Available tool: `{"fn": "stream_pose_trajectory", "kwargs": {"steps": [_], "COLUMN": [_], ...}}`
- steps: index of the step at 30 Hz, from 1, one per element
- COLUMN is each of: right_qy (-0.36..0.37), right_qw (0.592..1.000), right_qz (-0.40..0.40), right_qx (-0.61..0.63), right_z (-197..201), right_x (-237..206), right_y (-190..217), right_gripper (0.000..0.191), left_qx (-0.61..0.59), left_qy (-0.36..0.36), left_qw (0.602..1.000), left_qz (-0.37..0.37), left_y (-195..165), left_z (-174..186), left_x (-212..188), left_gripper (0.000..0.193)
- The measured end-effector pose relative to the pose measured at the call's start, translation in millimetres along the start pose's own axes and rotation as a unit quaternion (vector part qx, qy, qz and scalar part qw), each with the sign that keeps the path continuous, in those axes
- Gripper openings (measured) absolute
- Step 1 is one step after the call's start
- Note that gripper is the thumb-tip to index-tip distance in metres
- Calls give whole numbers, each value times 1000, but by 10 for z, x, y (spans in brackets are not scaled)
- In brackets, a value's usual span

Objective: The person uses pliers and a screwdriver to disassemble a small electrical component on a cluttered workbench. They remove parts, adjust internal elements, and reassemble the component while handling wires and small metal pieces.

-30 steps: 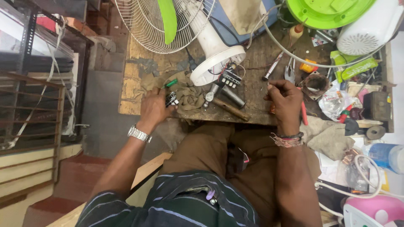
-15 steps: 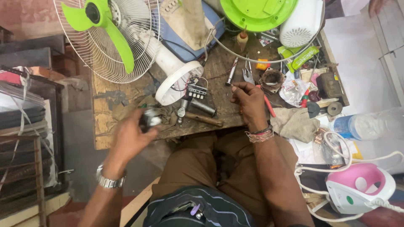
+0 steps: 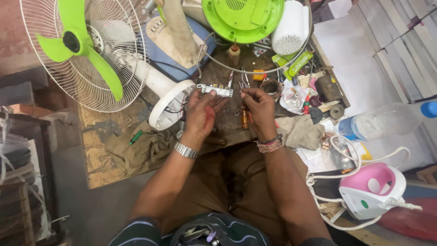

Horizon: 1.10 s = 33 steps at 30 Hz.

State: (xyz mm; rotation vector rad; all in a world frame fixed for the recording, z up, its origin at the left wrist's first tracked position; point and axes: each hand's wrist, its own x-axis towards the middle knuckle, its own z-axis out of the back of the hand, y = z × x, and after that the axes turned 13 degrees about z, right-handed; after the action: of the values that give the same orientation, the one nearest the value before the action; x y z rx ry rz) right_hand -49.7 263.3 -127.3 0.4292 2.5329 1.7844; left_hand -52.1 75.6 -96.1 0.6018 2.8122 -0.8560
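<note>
My left hand (image 3: 201,112), with a metal watch at the wrist, holds up a small white switch block (image 3: 215,89) by its left end, above the worn wooden bench (image 3: 109,146). My right hand (image 3: 258,108), with thread bands at the wrist, is closed just right of the block; a tool with an orange handle (image 3: 245,119) hangs below its fingers. Wires run from the block toward the open white base (image 3: 167,104) of a table fan with green blades (image 3: 77,43).
A green round fan cover (image 3: 243,18) and a white motor housing (image 3: 290,28) lie at the back. Small tools and parts crowd the bench's right side, beside a grey rag (image 3: 299,132). A plastic bottle (image 3: 387,120) and a pink-and-white iron (image 3: 371,189) sit at the right.
My left hand came up from the bench's left edge to the middle and now holds the switch block. My right hand lifted off the bench toward it. The view shifted.
</note>
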Motion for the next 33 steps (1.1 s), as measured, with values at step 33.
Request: {"fn": "stream_pose_trajectory", "kwargs": {"steps": [33], "right_qy": [81], "right_qw": [990], "right_qz": [-42], "right_qx": [-104], "right_z": [-76], "right_x": [97], "right_y": [50], "right_gripper": [12], "left_qx": [114], "left_qy": [-9], "left_qw": [993], "left_qz": [17], "left_y": [-175], "left_z": [20], "left_x": [196], "left_gripper": [38]}}
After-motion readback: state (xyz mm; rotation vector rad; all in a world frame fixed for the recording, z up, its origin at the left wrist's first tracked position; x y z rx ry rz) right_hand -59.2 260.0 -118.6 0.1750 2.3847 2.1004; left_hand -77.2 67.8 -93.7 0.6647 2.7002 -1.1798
